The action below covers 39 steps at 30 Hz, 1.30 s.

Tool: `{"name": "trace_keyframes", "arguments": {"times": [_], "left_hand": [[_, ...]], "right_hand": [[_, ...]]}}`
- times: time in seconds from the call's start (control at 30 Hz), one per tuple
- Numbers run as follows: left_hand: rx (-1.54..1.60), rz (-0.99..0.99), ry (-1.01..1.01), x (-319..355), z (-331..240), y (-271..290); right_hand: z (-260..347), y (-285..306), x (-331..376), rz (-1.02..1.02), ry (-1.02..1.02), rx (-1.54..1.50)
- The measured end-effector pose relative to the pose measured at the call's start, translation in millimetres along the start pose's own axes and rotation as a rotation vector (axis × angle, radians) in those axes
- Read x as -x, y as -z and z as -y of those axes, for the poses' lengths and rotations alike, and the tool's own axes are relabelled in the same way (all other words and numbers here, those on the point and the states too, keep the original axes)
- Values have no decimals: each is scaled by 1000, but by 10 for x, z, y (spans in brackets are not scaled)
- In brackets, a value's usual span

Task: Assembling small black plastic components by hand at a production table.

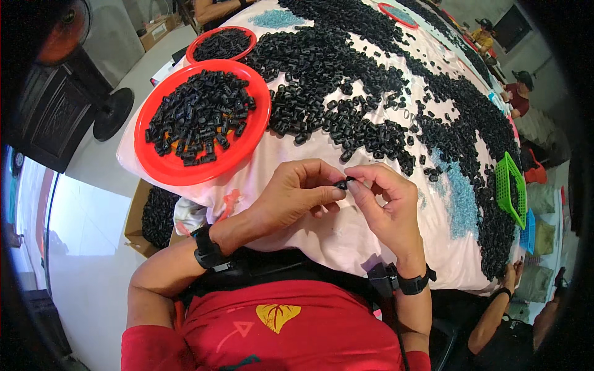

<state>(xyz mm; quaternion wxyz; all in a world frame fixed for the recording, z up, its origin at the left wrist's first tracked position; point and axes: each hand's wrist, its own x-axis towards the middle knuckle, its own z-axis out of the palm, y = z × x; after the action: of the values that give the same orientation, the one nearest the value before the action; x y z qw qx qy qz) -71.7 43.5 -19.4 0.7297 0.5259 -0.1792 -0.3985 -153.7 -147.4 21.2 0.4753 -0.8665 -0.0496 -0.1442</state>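
Above the near part of the cloth, my left hand (pixel 303 190) and my right hand (pixel 387 201) meet with their fingertips together. Between them is a small black plastic part (pixel 340 183), pinched by thumb and forefinger on each side and mostly covered. Just past my hands spreads a heap of small black cylindrical parts (pixel 322 111). To the left, a red round tray (pixel 141 143) holds many assembled-looking black pieces (pixel 201 114). Right of my right hand lies a patch of tiny light-blue pieces (pixel 461 198).
A second red tray (pixel 252 40) sits farther back. Green (pixel 508 185) and blue (pixel 528 232) baskets stand at the right edge. Below the table's left side is a cardboard box (pixel 137 216) of black parts. Co-workers (pixel 518 93) sit along the right; a pedestal fan (pixel 111 114) stands left.
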Motion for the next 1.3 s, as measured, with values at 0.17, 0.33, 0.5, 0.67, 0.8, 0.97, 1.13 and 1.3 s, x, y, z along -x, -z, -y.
{"name": "trace_keyframes", "arguments": {"times": [0.17, 0.33, 0.5, 0.67, 0.8, 0.97, 1.13, 1.3], "left_hand": [[-30, -33, -26, 6, 32, 19], [-51, -29, -90, -6, 74, 42], [-51, -22, -92, -10, 78, 38], [-53, -27, -118, -2, 101, 44], [-81, -9, -121, 11, 49, 38], [-56, 15, -95, -4, 52, 66], [-129, -7, -110, 5, 41, 51], [-164, -19, -117, 21, 38, 15]], "right_hand": [[-48, -31, 37, -10, -90, -64], [-60, -28, 30, 5, -97, -60], [-88, -18, 42, -7, -117, -57], [-144, -43, 52, -16, -113, -87], [-158, -26, 37, -1, -38, -37], [-123, -15, 40, 10, -67, -79], [-79, -12, 62, 33, -115, -55], [-103, 15, 51, 48, -89, -38]]}}
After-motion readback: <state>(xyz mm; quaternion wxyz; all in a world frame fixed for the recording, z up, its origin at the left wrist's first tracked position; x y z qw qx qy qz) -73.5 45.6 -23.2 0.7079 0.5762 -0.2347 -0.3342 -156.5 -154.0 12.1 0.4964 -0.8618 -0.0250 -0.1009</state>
